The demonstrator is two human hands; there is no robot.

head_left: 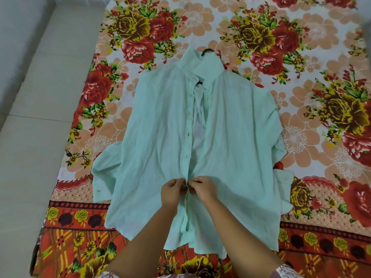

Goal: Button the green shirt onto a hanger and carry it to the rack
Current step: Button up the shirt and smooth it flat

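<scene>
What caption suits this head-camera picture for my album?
Left hand and right hand pinch the green shirt closed low on its front, hanger inside, on a flowered sheet.

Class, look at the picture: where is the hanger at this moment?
In the head view, upper centre: the hanger sits inside the green shirt, its dark top poking out above the collar onto the floral sheet.

The scene is lit brightly and evenly by soft, diffuse light whose source cannot be made out. Only faint shading is cast, in the creases of the green shirt (164, 125) and under its lower hem. Straight lines are bowed toward the edges by the wide lens (the red border of the flowered sheet (301, 137) is visibly curved). Fine detail is softened throughout, and the upper right corner is smeared.
</scene>
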